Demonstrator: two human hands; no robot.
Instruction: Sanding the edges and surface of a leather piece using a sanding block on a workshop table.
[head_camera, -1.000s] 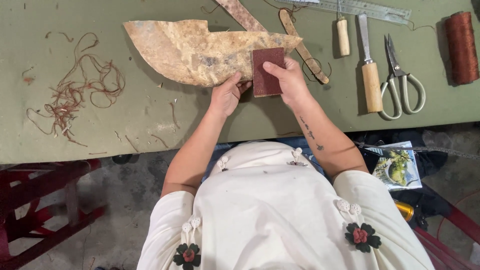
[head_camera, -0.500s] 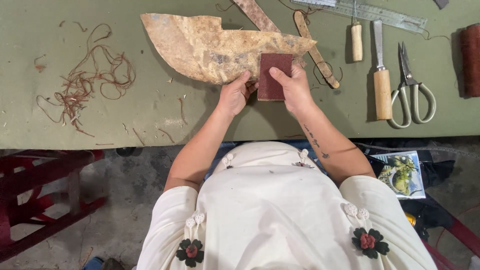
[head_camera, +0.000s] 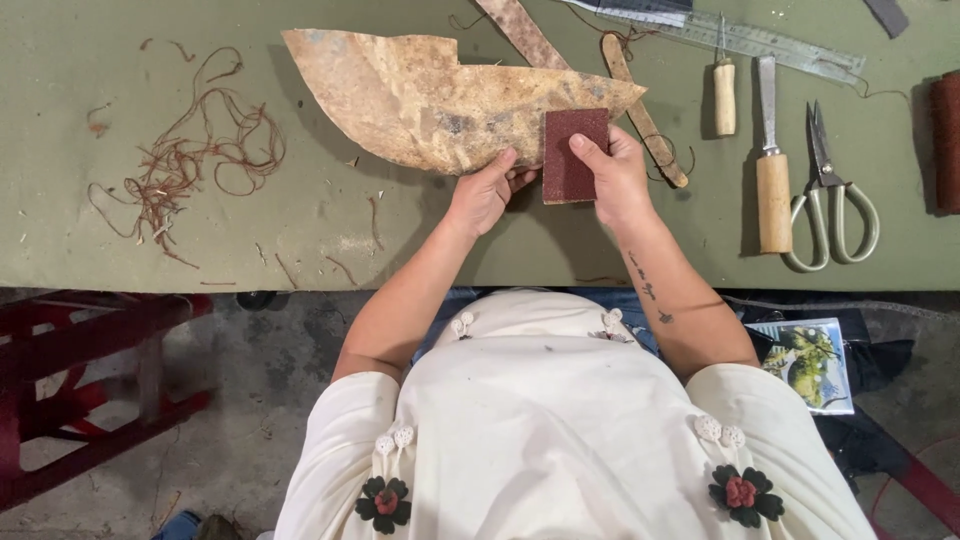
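Sandpaper (head_camera: 573, 155), a dark red rectangle, sits pinched in the right hand (head_camera: 618, 180) against the near edge of a mottled tan leather piece (head_camera: 440, 100) on the green table (head_camera: 250, 240); the left hand (head_camera: 483, 195) grips that edge, apparently steadying it. Scissors (head_camera: 830, 200) lie well apart.

hands (head_camera: 484, 195) hold hide (head_camera: 440, 95), sandpaper (head_camera: 573, 155)
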